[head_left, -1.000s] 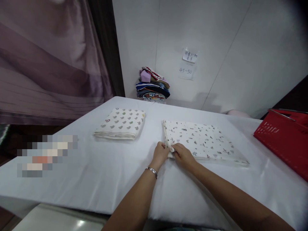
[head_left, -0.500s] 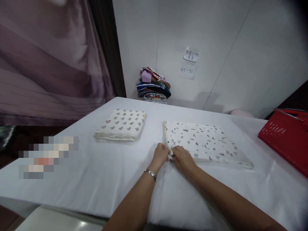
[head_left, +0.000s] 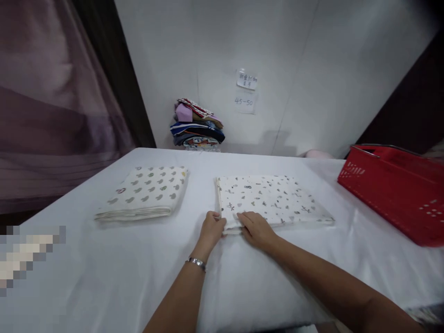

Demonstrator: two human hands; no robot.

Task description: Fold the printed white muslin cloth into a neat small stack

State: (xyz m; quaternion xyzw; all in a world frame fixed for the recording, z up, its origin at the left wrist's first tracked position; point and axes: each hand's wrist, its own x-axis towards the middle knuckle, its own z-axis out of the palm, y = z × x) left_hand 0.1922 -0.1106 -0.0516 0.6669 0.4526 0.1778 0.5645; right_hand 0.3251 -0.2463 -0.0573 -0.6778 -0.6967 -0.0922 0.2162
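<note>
A folded white cloth (head_left: 267, 196) with small grey and green prints lies flat in front of me, longer from left to right. My left hand (head_left: 212, 230), a silver bracelet on its wrist, pinches the near left corner of this cloth. Along the near edge, just right of that corner, my right hand (head_left: 255, 229) grips the layers with its fingers on top and its thumb hidden below. Further left rests a second folded white cloth (head_left: 149, 189) with grey mushroom-like prints, touched by neither hand.
Both cloths lie on a white-covered table (head_left: 138, 273). A red plastic basket (head_left: 391, 189) stands at the right. Beyond the far edge is a stack of folded clothes (head_left: 197, 125) by the wall. Paper notes (head_left: 246, 92) hang there, and a purplish curtain (head_left: 58, 115) hangs at left.
The view has swung right, showing more of the basket. The near left corner of the printed cloth lies flatter, and my hands are slightly further apart along its edge.
</note>
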